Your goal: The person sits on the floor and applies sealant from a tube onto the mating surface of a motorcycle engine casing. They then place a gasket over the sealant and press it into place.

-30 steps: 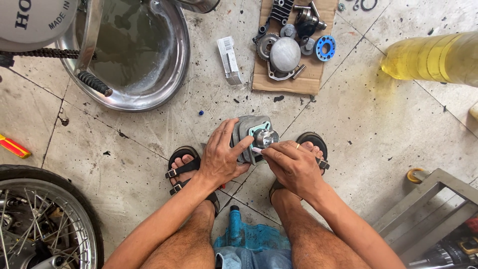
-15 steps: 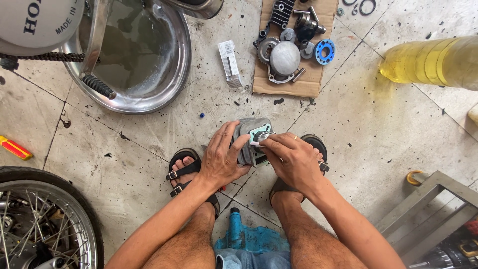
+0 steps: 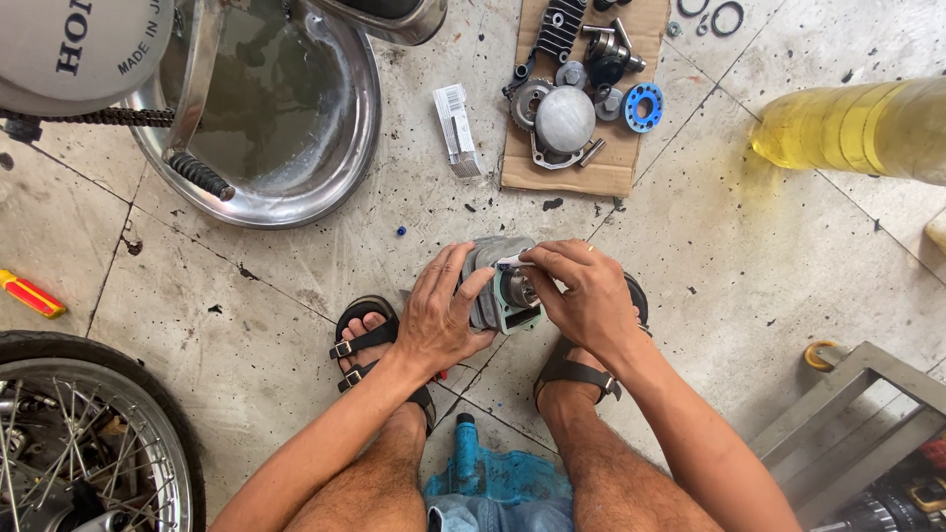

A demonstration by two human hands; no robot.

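Note:
A grey metal engine cylinder (image 3: 491, 284) with a pale green gasket on its face rests on the tiled floor between my sandalled feet. My left hand (image 3: 441, 313) grips its left side and steadies it. My right hand (image 3: 581, 292) covers its right side, and the fingertips pinch a small thin white piece (image 3: 512, 261) against the top edge of the gasket. A round metal part shows in the bore under my right fingers.
A cardboard sheet (image 3: 572, 169) with several engine parts and a blue ring lies ahead. A steel basin (image 3: 296, 148) of dirty liquid sits upper left, a small white box (image 3: 458, 128) beside it. A yellow bottle (image 3: 857, 128) lies right, a spoked wheel (image 3: 79, 443) lower left.
My right hand has shifted from the cylinder's upper right onto its face, fingers now pinching at the gasket edge. My left hand stays on the left side.

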